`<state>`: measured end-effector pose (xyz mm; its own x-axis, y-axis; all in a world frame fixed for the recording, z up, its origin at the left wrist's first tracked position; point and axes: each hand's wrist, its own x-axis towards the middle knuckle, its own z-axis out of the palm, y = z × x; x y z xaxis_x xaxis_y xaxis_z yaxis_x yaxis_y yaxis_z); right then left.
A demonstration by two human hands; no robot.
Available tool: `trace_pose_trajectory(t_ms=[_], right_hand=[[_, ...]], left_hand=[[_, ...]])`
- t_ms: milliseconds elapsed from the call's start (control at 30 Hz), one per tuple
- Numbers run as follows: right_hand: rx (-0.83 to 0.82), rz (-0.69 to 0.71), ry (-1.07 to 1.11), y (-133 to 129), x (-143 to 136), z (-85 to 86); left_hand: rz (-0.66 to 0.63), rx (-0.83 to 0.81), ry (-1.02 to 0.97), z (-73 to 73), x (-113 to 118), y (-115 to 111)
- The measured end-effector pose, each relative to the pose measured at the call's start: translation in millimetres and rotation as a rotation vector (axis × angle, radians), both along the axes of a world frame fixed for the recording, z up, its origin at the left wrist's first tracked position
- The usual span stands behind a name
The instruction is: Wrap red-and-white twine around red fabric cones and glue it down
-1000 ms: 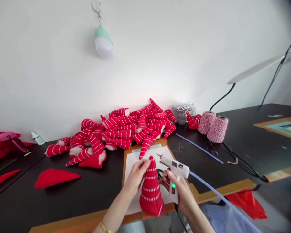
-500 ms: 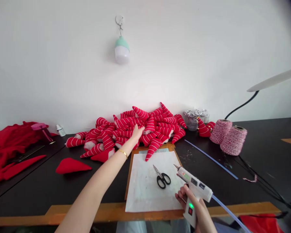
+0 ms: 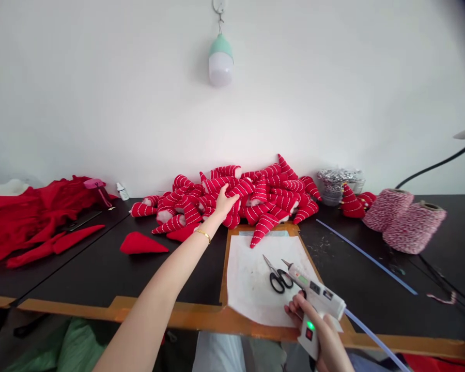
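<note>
At the far left, a loose heap of deep red fabric (image 3: pixel 42 219) spreads over the black tabletop (image 3: pixel 81 274). Near its right end stand a pink-topped, dark pouch (image 3: pixel 96 192) and a small white plastic bottle (image 3: pixel 122 191). Nearer the front edge, a plain red cloth cone (image 3: pixel 141 244) lies on its side.

Further right, along the white wall (image 3: pixel 139 93), is a broad pile of red cloth cones with white stitched stripes (image 3: pixel 269 194), pale stuffing showing at several ends. The left hand (image 3: pixel 225 202) reaches into its middle, thumb and a finger spread apart against the cones; the other fingers are unclear, and whether they grip one cannot be told. A mint-and-white bulb-shaped lamp (image 3: pixel 220 62) hangs above.

In front of the pile, black-handled metal scissors (image 3: pixel 278 276) lie half open on a white paper sheet (image 3: pixel 251 289). Just beside them, the right hand (image 3: pixel 318 328) wraps its fingers around the handle of a white glue gun (image 3: pixel 318 294), nozzle pointing up and left, green light lit, a translucent bluish glue stick (image 3: pixel 372 336) trailing from its back.

To the right lie another long bluish stick (image 3: pixel 366 256), a clear container of silver tinsel (image 3: pixel 339 183), a small red cone trimmed with gold (image 3: pixel 352 202) and two red-and-white twine spools (image 3: pixel 414 227).
</note>
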<state>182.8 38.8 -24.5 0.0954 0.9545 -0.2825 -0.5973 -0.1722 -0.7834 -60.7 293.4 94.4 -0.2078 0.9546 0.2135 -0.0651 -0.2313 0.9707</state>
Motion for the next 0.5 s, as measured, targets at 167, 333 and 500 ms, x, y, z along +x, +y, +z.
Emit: trace_pose_trajectory(t_ms=[167, 333, 500], right_hand=[[-0.027, -0.030, -0.023, -6.5, 25.7, -5.5], [-0.058, -0.046, -0.114, -8.1, 70.3, -30.0], [-0.101, -0.074, -0.102, -9.4, 66.9, -25.0]], left_hand=[[-0.059, 0.046, 0.252, -26.7, 0.2, -45.4], [-0.029, 0.025, 1.175, -35.5, -78.0, -112.7], [0.229, -0.299, 1.402, -20.9, -192.0, -152.4]])
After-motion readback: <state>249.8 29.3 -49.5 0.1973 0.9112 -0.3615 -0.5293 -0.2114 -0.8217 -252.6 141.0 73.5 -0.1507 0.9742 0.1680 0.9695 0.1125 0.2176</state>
